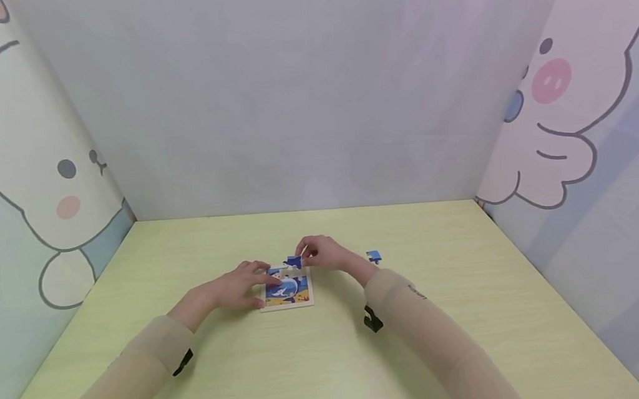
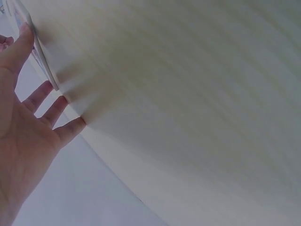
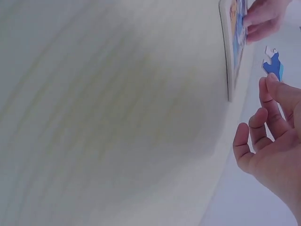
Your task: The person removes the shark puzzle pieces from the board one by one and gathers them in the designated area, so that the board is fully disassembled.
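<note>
A square jigsaw puzzle board (image 1: 288,300) with a pale frame and a blue and orange sea picture lies flat on the table. My left hand (image 1: 242,286) rests at its left side, thumb by the near left corner and a finger reaching over the picture. In the left wrist view, the fingers of that hand (image 2: 28,117) are spread at the board's edge (image 2: 44,63). My right hand (image 1: 324,253) pinches a dark blue puzzle piece (image 1: 294,262) between thumb and forefinger, over the board's far edge. The right wrist view shows this piece (image 3: 272,63) raised above the board.
A loose blue puzzle piece (image 1: 374,256) lies on the pale wooden table (image 1: 332,361), right of the board and close to my right forearm. A grey curtain (image 1: 300,101) stands behind the table, with cartoon-printed walls at both sides. Black straps (image 1: 372,319) hang at my wrists.
</note>
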The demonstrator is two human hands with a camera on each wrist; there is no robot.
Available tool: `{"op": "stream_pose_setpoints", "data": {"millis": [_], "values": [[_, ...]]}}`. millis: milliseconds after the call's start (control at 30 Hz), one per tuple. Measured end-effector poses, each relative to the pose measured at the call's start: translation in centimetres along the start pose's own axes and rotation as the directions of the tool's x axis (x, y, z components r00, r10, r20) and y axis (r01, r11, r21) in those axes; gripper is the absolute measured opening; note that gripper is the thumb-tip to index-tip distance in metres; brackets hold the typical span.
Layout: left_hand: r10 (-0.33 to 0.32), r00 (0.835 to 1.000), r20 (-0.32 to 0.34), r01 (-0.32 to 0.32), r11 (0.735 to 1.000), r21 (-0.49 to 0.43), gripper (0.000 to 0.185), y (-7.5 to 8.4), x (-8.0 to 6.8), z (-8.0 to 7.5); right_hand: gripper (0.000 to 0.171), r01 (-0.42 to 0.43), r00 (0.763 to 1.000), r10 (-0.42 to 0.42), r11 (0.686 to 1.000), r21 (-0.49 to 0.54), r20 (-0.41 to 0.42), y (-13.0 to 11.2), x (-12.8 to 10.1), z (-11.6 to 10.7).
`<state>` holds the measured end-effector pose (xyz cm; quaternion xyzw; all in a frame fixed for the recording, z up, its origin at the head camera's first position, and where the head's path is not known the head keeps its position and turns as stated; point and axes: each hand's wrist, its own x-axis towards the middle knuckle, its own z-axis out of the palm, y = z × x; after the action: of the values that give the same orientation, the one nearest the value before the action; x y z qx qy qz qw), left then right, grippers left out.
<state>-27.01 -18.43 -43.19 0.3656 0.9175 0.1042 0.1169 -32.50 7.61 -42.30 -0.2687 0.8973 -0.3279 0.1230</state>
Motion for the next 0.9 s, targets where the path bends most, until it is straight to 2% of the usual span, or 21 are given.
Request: {"op": "stream_pose_setpoints", "data": {"millis": [367, 633, 900], "values": [[-0.005, 1.0, 0.013, 0.005, 1.0, 0.002, 0.053, 0.0, 0.0, 0.0, 0.017, 0.058, 0.998, -0.057, 0.996, -0.062, 0.016, 1.2, -1.6, -3.6], [0.013, 1.0, -0.004, -0.013, 1.0, 0.012, 0.054, 0.2, -0.2, -0.1, 0.017, 0.013, 1.0, -0.012, 0.996, -0.086, 0.018, 2.7, -3.5, -5.9], [0.015, 1.0, -0.01, -0.015, 1.0, -0.004, 0.054, 0.1, -0.2, 0.1, 0.016, -0.016, 1.0, 0.017, 0.997, -0.08, 0.016, 5.5, -4.7, -6.2]]}}
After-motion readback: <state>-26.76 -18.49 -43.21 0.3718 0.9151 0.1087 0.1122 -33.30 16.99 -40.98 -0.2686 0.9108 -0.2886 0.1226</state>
